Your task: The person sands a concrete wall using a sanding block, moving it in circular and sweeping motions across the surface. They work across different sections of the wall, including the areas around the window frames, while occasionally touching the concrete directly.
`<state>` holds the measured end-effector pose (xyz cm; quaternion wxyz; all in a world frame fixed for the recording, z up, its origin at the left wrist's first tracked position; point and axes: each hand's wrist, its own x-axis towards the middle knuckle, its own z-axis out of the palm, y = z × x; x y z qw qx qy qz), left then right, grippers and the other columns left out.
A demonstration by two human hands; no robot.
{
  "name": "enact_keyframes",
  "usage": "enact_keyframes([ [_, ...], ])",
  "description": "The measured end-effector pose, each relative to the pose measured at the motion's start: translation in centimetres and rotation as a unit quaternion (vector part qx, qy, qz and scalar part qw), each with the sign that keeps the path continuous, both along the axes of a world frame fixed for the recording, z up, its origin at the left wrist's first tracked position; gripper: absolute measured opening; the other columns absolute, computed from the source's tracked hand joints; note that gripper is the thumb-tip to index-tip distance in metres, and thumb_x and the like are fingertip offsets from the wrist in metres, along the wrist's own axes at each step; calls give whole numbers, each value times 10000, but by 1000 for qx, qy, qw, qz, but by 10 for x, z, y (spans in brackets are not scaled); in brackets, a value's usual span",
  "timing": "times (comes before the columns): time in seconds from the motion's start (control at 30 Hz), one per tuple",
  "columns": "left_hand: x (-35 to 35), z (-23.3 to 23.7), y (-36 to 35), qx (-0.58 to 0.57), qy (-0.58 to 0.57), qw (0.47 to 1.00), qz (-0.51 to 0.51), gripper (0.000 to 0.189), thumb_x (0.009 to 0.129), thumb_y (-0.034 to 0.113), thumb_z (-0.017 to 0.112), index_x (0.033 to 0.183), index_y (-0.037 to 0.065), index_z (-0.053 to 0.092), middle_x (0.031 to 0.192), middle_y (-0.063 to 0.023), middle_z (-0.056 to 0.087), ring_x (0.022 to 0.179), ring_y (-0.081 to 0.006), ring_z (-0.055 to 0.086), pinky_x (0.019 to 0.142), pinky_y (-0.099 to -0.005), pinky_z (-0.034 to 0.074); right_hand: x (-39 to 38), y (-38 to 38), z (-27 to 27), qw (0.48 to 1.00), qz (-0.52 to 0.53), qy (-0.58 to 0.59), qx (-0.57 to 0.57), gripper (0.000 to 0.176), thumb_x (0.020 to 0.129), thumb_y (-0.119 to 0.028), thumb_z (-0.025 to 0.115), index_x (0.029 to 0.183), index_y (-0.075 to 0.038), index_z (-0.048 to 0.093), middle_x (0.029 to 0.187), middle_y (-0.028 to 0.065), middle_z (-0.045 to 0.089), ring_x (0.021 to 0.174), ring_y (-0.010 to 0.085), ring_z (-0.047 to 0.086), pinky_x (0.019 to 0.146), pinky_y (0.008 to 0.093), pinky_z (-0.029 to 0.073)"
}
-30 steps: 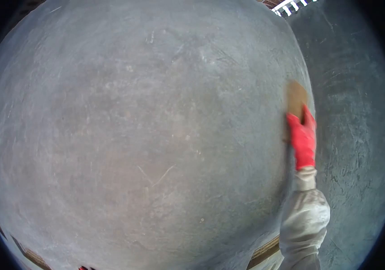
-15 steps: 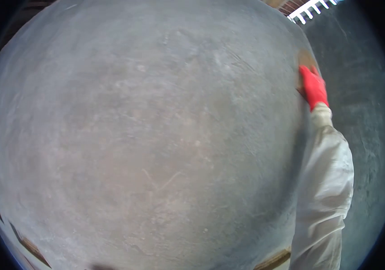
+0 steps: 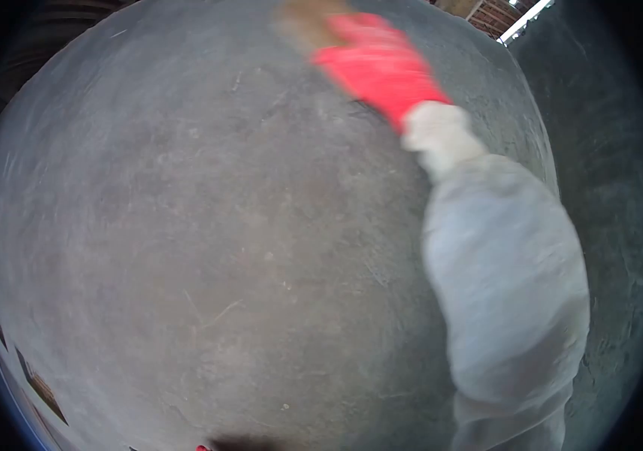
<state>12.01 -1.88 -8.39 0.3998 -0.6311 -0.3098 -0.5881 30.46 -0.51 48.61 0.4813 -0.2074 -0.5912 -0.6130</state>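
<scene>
The right arm (image 3: pixel 505 278) slants up and leftward across the grey wall (image 3: pixel 223 225) — right hand (image 3: pixel 381 66) near the wall's top, clamped on a blurred brown tool (image 3: pixel 308 22).

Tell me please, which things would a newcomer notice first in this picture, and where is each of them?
The bright red glove on the right hand would likely catch the eye first, near the top, holding a blurred brown tool. Next comes the pale sleeve, bulky down the right side. Behind them, a broad grey wall fills most of the view.
</scene>
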Motion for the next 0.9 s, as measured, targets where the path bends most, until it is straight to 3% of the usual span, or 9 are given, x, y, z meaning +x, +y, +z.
enact_keyframes([
  [0.17, 0, -1, 12, 2, -44, 998, 40, 452, 926, 201, 482, 1331, 32, 373, 1359, -239, 402, 1219, -535, 415, 956, -747, 334, 239, 5, 66, 938, -180, 290, -60, 667, 878, -546, 509, 1384, -111, 510, 1462, 169, 434, 1361, 324, 395, 1113, 390, 323],
  [0.33, -13, -15, 10, -1, -33, 999, 28, 494, 916, 226, 504, 1332, -15, 390, 1328, -272, 425, 1197, -541, 426, 969, -724, 348, 102, -3, 1, 921, -30, 379, -80, 698, 876, -522, 534, 1390, -53, 480, 1438, 176, 462, 1346, 317, 415, 1097, 389, 345],
  [0.4, 32, 36, -18, 17, -50, 999, 13, 557, 901, 259, 511, 1335, -72, 403, 1331, -324, 423, 1223, -560, 402, 1007, -687, 341, 104, -13, 27, 984, -83, 72, 138, 534, 895, -491, 530, 1290, -138, 594, 1359, 139, 543, 1250, 350, 483, 1031, 433, 405],
  [0.43, 33, 39, -22, 14, -50, 998, 19, 557, 901, 259, 511, 1335, -72, 403, 1331, -324, 423, 1223, -560, 402, 1007, -687, 341, 45, -39, 3, 993, 65, 89, -48, 628, 886, -474, 578, 1373, -84, 506, 1467, 139, 431, 1332, 314, 415, 1084, 397, 359],
  [0.57, 16, 22, -16, -10, -51, 997, 50, 535, 887, 236, 509, 1327, -57, 426, 1345, -323, 421, 1234, -556, 403, 1014, -678, 339, -27, -35, -61, 999, -7, 4, 40, 628, 861, -393, 607, 1384, -71, 477, 1366, 224, 493, 1293, 375, 453, 1062, 396, 399],
  [0.67, 14, 21, -14, 4, -49, 998, 30, 485, 889, 227, 510, 1278, -60, 475, 1323, -309, 450, 1229, -529, 424, 1018, -659, 352, 44, -43, -22, 998, 15, -2, -66, 619, 866, -435, 563, 1385, -105, 499, 1419, 182, 469, 1323, 338, 422, 1099, 381, 344],
  [0.7, 15, 22, -16, 1, -54, 998, 36, 485, 889, 227, 510, 1278, -60, 475, 1323, -309, 450, 1229, -529, 424, 1018, -659, 352, 113, -6, 26, 996, 5, -17, 83, 642, 886, -483, 574, 1391, -97, 493, 1471, 129, 432, 1309, 285, 453, 1062, 396, 381],
  [0.83, 19, 28, -15, -16, -64, 998, -5, 448, 885, 227, 526, 1232, -56, 513, 1276, -292, 492, 1178, -499, 480, 1015, -632, 376, 314, -12, 83, 934, -157, 321, -21, 682, 905, -518, 531, 1449, -119, 428, 1464, 159, 445, 1324, 227, 456, 1039, 333, 389],
  [0.9, 14, 20, -7, 23, 12, 999, 36, 453, 883, 206, 522, 1243, -67, 493, 1257, -295, 504, 1154, -481, 504, 1009, -631, 382, 280, -9, 89, 952, -125, 277, -30, 686, 906, -516, 534, 1448, -111, 427, 1465, 157, 445, 1327, 225, 451, 1047, 332, 379],
])
